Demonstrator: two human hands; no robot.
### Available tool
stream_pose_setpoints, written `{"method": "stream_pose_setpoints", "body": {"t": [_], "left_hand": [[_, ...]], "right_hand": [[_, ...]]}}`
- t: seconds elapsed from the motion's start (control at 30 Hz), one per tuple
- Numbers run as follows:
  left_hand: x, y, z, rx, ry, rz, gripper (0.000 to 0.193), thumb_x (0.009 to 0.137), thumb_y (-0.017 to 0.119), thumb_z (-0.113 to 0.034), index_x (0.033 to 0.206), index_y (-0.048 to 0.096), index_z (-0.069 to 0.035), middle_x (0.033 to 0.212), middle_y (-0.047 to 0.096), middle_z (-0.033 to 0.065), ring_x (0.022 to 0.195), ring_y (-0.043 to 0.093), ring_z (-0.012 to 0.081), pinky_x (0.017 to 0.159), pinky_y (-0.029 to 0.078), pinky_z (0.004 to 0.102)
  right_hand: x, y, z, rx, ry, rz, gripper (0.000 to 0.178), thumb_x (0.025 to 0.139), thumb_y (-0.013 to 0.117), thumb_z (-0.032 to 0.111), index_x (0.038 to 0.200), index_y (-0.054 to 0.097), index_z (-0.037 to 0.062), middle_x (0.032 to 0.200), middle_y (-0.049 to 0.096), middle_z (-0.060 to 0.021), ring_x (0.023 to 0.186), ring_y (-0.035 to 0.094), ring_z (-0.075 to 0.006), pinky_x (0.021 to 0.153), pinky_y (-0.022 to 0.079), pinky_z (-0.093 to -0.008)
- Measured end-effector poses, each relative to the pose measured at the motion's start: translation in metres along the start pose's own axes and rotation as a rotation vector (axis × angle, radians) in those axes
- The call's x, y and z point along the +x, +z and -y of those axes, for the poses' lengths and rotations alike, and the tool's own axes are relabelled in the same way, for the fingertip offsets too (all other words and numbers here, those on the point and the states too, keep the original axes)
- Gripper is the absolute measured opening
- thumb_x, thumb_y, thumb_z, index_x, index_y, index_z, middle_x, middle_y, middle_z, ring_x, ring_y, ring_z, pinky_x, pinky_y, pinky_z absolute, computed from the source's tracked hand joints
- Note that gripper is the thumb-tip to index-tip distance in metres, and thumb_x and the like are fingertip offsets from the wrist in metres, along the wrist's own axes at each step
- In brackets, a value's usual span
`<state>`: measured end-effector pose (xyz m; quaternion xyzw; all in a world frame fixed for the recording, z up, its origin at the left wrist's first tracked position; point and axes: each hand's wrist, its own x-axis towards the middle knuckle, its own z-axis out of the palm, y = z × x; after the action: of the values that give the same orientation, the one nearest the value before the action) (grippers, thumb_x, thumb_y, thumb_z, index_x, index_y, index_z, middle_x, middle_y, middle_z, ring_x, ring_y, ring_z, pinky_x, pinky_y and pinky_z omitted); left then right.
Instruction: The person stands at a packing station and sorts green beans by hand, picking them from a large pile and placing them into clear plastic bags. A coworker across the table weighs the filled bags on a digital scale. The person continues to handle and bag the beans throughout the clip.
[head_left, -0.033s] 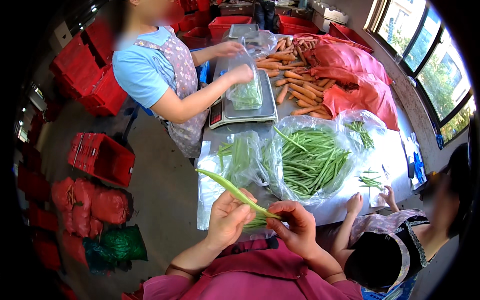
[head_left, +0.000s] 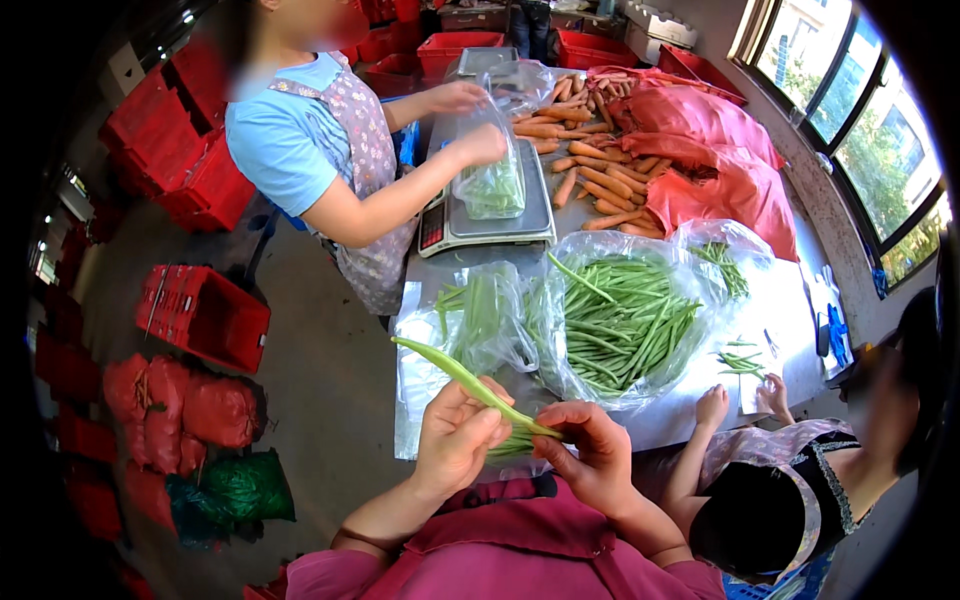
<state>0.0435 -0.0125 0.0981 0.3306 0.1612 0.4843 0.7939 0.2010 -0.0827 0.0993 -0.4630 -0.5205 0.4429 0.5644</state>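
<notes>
A long green bean (head_left: 430,357) is held slantwise above the near edge of the table. My left hand (head_left: 458,440) pinches it around the middle, and its pale tip sticks out up and to the left. At the bean's lower right end, my right hand (head_left: 590,452) grips with thumb and fingers; that end is partly hidden. Beneath my hands lie more green beans (head_left: 513,442), mostly covered from view. Just beyond, a clear plastic bag (head_left: 545,375) spreads open around a large heap of green beans (head_left: 625,325). Left of it sits a smaller clear bag (head_left: 490,310) with beans inside.
Across the table a person in light blue (head_left: 290,150) handles a bag on a scale (head_left: 500,232). Carrots (head_left: 600,180) and red mesh sacks (head_left: 690,130) lie behind. Another person's hand (head_left: 712,408) rests at the right edge. A red crate (head_left: 205,315) stands on the floor.
</notes>
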Motion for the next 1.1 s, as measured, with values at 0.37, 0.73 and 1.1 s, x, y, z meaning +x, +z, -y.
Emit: {"method": "stream_pose_setpoints", "body": {"t": [0.37,0.73,1.1], "left_hand": [[0.001,0.007,-0.003,0.014,-0.046,-0.087,0.014,0.093,0.049,-0.007,0.101,0.058,0.001,0.068,0.05,0.0029,0.06,0.044,0.01,0.055,0.036,0.0255],[-0.001,0.005,-0.003,0.008,-0.046,-0.043,0.016,0.094,0.048,-0.009,0.104,0.057,0.001,0.071,0.053,0.005,0.061,0.048,0.0118,0.055,0.039,0.0263],[-0.003,0.004,-0.002,0.007,-0.055,-0.036,0.015,0.094,0.047,-0.006,0.105,0.056,0.001,0.076,0.056,0.006,0.062,0.049,0.0117,0.055,0.039,0.0264]], "right_hand": [[0.0,-0.002,0.009,0.316,0.212,0.029,0.023,0.088,0.06,-0.003,0.109,0.053,-0.0013,0.095,0.062,-0.0059,0.077,0.061,-0.0097,0.067,0.052,-0.0229],[0.002,-0.003,0.016,0.418,0.246,0.049,0.021,0.089,0.06,0.0,0.109,0.053,-0.0006,0.092,0.061,-0.0052,0.074,0.06,-0.0098,0.063,0.052,-0.0228],[0.0,-0.001,0.014,0.439,0.246,0.041,0.023,0.089,0.06,-0.001,0.11,0.051,-0.0012,0.092,0.061,-0.0063,0.072,0.061,-0.0108,0.061,0.053,-0.0237]]}}
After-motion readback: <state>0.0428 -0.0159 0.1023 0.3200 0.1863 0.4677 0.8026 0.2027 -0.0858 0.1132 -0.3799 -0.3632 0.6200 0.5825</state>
